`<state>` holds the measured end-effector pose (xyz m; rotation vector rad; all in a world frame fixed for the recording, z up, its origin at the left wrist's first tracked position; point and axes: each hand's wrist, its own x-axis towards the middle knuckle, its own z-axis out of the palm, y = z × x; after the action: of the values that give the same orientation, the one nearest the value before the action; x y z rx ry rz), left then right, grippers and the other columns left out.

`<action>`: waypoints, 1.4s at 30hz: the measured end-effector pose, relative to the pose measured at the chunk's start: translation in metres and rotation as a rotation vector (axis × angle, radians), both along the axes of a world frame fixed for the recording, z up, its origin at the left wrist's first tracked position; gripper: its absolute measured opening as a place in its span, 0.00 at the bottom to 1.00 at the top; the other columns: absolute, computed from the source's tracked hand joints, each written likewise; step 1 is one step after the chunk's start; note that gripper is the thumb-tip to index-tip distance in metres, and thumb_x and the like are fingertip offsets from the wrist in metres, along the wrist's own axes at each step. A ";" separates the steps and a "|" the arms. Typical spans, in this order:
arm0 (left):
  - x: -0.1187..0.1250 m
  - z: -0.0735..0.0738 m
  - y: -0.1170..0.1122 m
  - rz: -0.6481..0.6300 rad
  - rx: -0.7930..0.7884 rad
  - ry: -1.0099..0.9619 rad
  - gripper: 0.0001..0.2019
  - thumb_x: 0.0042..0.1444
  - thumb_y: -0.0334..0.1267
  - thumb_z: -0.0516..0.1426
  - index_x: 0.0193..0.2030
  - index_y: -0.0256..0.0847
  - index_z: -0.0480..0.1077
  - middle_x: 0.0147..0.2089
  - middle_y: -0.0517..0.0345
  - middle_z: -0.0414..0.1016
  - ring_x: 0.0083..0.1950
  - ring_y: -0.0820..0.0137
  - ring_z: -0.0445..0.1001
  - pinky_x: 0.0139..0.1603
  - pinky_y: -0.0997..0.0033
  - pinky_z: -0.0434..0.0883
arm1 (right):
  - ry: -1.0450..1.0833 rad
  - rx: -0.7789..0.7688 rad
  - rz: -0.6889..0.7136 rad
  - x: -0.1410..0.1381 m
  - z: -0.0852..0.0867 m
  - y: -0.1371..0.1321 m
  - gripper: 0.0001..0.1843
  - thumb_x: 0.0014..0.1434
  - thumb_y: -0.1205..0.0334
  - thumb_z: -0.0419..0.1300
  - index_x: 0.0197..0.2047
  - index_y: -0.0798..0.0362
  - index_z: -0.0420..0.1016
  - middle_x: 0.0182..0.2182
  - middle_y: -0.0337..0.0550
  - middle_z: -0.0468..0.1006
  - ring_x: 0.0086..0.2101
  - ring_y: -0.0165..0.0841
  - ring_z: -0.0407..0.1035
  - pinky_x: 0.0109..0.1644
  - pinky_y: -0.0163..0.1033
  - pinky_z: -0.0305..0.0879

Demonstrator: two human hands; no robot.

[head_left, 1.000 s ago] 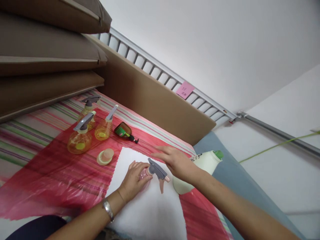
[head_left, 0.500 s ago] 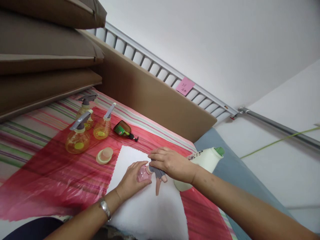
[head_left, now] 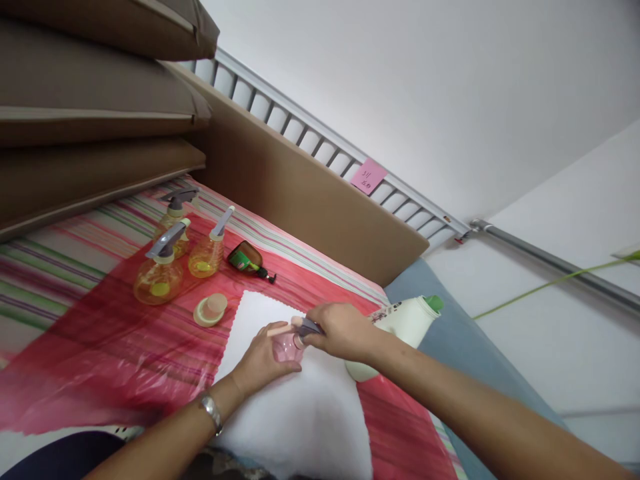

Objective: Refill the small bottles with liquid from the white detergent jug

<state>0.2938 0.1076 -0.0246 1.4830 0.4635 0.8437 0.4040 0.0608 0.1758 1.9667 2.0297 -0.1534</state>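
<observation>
A small pink spray bottle point(head_left: 286, 346) lies on a white cloth point(head_left: 295, 413). My left hand point(head_left: 260, 363) wraps around its round body. My right hand point(head_left: 340, 330) is closed over its grey trigger head point(head_left: 307, 327), whose pink nozzle points left. A metal watch sits on my left wrist point(head_left: 210, 410).
Three amber spray bottles point(head_left: 160, 277) stand on a red plastic sheet point(head_left: 115, 353), with a green-labelled brown bottle point(head_left: 246, 259) lying beside them and a round cap point(head_left: 211, 310) nearer me. A white jug with a green cap point(head_left: 407, 320) lies right of my right hand. Brown cushions point(head_left: 100, 113) are stacked at left.
My right hand came down onto the trigger head and closed around it. The head has turned, its nozzle now pointing left instead of down. My left hand stays on the bottle.
</observation>
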 end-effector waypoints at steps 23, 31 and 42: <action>0.005 -0.006 0.000 0.032 0.143 0.119 0.37 0.32 0.40 0.69 0.53 0.41 0.64 0.53 0.47 0.69 0.55 0.54 0.67 0.57 0.52 0.63 | 1.439 0.426 -0.631 0.044 -0.098 -0.073 0.28 0.50 0.51 0.65 0.53 0.48 0.69 0.51 0.48 0.71 0.50 0.41 0.65 0.53 0.47 0.60; 0.003 0.011 -0.003 -0.073 0.162 0.063 0.38 0.33 0.37 0.69 0.55 0.44 0.64 0.56 0.50 0.69 0.57 0.55 0.65 0.59 0.53 0.60 | 1.679 0.494 -0.440 0.007 -0.108 -0.042 0.24 0.50 0.56 0.66 0.51 0.49 0.72 0.48 0.44 0.74 0.54 0.40 0.62 0.63 0.49 0.50; 0.011 0.036 -0.009 0.132 0.211 0.089 0.37 0.31 0.42 0.70 0.53 0.46 0.66 0.50 0.50 0.71 0.53 0.52 0.66 0.54 0.49 0.63 | 1.577 0.862 -0.611 -0.007 -0.107 -0.037 0.18 0.51 0.55 0.65 0.45 0.51 0.74 0.48 0.46 0.75 0.52 0.40 0.65 0.61 0.48 0.54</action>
<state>0.3046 0.0990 0.0112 1.7034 0.5572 0.9567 0.3966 0.0241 0.0689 3.6697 2.1636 -1.6585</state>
